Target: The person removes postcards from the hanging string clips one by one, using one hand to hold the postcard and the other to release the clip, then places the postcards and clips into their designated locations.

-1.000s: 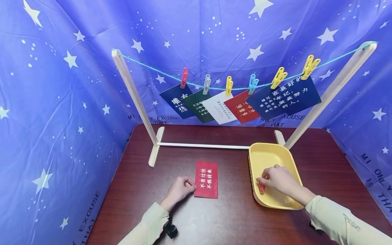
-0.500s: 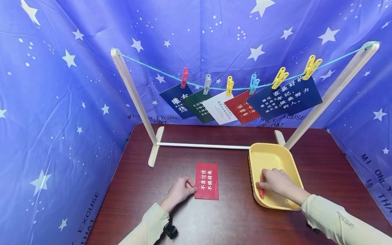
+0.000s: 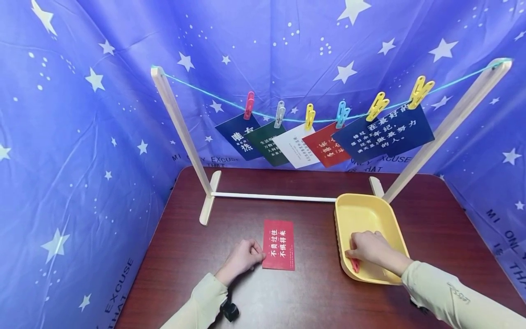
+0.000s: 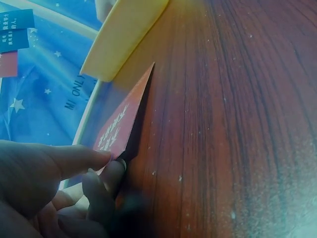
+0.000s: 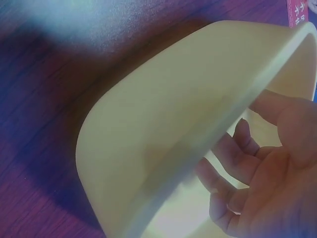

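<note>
Presently, I watch from far two bare hands at work over a dark reddish-brown table (image 3: pixel 246 301). The left hand (image 3: pixel 242 259) pinches the flat red card (image 3: pixel 278 240) between thumb and finger, at its left edge. This card is on the table, between the two hands, with its white writing turned upward; in my left wrist view, one edge appears slightly lifted, with a shadow under it. The right hand (image 3: pixel 374 249) is inside the yellow tray (image 3: pixel 361 214) and grasps a loose red clip (image 3: pixel 355 267) by its upper end, close to the tray's left wall. My right wrist view hides this clip behind the wall, so for that grip I rely on the head view. Behind, a wooden stand (image 3: pixel 181 128) carries a turquoise string (image 3: pixel 205 91) between its posts. From it hang, left to right, a blue card (image 3: pixel 238 137), a green card (image 3: pixel 269 145), a white card (image 3: pixel 295 146), a second red card (image 3: pixel 328 146) and two overlapping dark blue cards (image 3: pixel 411 132), all held by coloured clips. Around everything I see a starry curtain (image 3: pixel 102 151).
</note>
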Motion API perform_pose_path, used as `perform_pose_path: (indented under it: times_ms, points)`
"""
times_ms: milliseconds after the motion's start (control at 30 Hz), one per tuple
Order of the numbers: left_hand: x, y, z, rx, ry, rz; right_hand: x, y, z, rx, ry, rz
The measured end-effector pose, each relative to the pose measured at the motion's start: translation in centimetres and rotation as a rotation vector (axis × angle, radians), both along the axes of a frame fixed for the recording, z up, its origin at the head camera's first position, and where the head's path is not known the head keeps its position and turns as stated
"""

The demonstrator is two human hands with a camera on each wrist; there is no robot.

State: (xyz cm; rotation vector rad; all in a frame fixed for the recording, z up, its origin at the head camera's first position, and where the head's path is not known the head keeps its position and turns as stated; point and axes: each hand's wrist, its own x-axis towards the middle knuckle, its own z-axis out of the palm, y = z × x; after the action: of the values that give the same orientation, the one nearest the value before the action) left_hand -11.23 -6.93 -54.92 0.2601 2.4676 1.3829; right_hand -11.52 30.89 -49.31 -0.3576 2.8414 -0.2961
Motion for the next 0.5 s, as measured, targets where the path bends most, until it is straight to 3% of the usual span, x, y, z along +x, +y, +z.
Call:
perform_pose_path:
  times_ms: [333, 500]
  points:
    - [0.03, 0.04, 0.47, -0.006, 0.036, -0.006, 0.25, -0.25, 0.21, -0.003, -0.014, -0.017]
    - [0.17, -0.05, 0.51, 0.0, 0.03, -0.005, 0.38, -0.23, 0.19, -0.002, 0.023, -0.019]
